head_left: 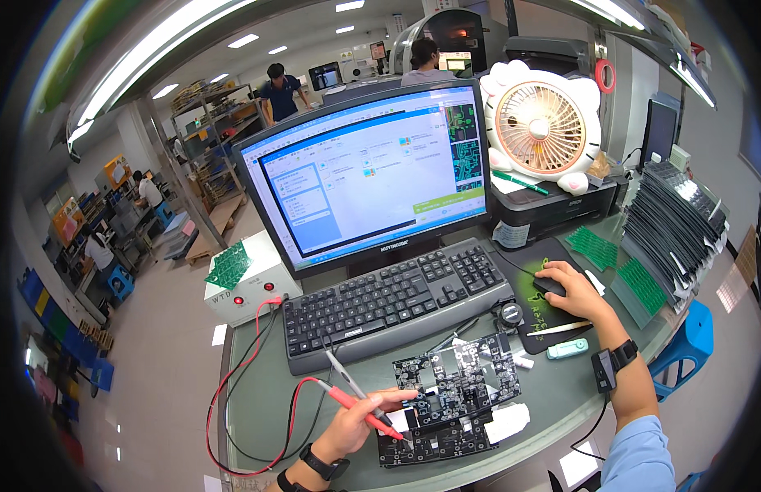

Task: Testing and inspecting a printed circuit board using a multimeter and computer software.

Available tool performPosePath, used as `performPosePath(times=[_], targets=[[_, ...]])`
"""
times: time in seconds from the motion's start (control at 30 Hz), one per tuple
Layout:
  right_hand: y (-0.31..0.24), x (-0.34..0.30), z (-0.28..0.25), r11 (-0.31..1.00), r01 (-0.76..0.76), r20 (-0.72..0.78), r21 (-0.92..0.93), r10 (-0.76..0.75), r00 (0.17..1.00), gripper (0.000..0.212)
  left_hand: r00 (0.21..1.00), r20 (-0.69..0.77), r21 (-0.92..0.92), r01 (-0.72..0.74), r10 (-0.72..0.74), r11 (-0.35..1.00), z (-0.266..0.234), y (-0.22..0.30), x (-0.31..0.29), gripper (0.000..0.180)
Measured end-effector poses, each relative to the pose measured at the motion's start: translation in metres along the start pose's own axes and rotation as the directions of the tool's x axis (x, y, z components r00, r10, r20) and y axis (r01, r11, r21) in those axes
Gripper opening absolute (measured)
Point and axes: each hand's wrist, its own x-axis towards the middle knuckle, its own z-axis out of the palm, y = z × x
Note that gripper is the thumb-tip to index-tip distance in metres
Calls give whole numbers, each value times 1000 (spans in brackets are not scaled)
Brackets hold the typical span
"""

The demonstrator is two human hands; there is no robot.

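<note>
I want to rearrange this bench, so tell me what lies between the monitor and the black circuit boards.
In the head view, mainly the black keyboard lies between the monitor and the black circuit boards.

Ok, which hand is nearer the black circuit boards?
Left. The left hand is at the left edge of the black circuit boards, holding two test probes; the right hand is farther off, up and to the right, on the mouse.
</note>
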Motion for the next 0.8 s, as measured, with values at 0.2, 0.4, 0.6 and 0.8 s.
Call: performPosePath(times=[0.2, 0.4, 0.6, 0.8], targets=[[1, 2, 1, 1000, -1, 15, 19, 0, 1000, 37, 1000, -1, 3, -7, 7, 1000, -3, -4, 0, 56], [0, 3, 0, 1000, -10, 29, 4, 10, 1000, 39, 1000, -5, 10, -15, 15, 1000, -3, -3, 1, 57], [-6, 2, -3, 999, -37, 47, 30, 36, 998, 52, 998, 60, -46, -20, 23, 999, -9, -5, 1, 53], [-3, 0, -3, 999, -15, 32, 29, 14, 999, 56, 999, 53, -26, 11, -10, 1000, -7, -4, 0, 55]])
